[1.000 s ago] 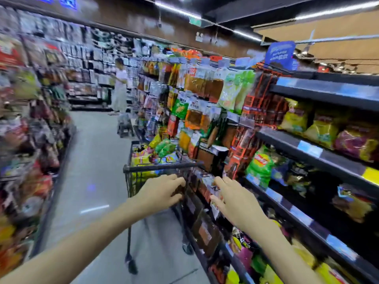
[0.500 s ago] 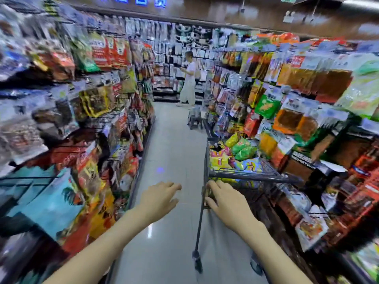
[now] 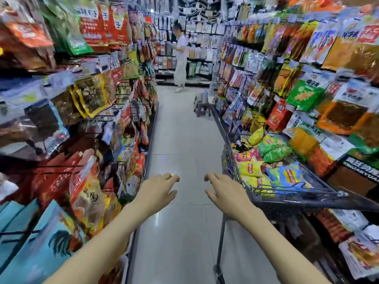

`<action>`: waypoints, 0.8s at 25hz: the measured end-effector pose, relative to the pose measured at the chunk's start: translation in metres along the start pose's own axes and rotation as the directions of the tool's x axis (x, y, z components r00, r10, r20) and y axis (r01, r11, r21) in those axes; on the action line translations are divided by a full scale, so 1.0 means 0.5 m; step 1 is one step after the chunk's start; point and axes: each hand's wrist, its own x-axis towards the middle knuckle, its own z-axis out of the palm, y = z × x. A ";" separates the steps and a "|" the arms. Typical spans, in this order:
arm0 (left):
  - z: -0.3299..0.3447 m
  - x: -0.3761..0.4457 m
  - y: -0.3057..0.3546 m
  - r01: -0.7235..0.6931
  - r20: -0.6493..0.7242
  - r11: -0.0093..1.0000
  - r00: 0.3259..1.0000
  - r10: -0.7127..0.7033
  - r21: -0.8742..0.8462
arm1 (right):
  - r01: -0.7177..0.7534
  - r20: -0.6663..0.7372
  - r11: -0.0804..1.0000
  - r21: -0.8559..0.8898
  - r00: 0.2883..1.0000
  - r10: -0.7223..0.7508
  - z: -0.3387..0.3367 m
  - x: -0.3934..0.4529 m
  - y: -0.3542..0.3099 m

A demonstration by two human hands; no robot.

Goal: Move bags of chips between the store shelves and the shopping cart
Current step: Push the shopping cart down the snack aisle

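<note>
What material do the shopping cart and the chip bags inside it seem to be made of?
Shopping cart: probably metal wire with a dark matte coating, judging by the thin grid of bars in its basket wall.
Chip bags: likely glossy plastic film, crinkled and catching light, printed in yellow, green, blue and pink.

Bright, even store light; edges smear with motion blur and wide-angle bending.

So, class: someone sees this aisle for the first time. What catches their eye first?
Two bare hands, left and right, reach forward over the floor, holding nothing. At right, a cart holds bright chip bags. Far down the aisle a person stands facing the shelves.
</note>
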 end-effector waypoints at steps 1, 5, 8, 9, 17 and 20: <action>0.012 0.052 -0.021 -0.008 0.009 1.000 1.000 0.008 0.002 | -0.014 0.006 1.000 -0.007 1.000 0.014 0.013 0.047 0.026; 0.041 0.287 -0.092 -0.001 0.027 1.000 1.000 0.001 0.031 | -0.059 0.033 0.998 -0.014 0.998 0.059 0.046 0.254 0.148; 0.053 0.448 -0.133 0.000 0.064 0.999 0.998 -0.002 0.035 | -0.067 0.033 0.998 -0.012 0.997 0.067 0.061 0.402 0.228; 0.061 0.503 -0.150 -0.004 0.075 0.999 0.997 0.001 0.038 | -0.060 0.038 0.998 -0.024 0.997 0.061 0.068 0.453 0.250; 0.156 0.854 -0.288 -0.088 0.132 0.996 0.988 0.083 0.034 | -0.065 0.088 0.997 -0.048 0.994 0.069 0.147 0.767 0.391; 0.186 1.030 -0.332 -0.190 0.112 0.982 0.976 0.186 0.020 | -0.156 0.041 0.984 -0.088 0.986 0.160 0.176 0.884 0.470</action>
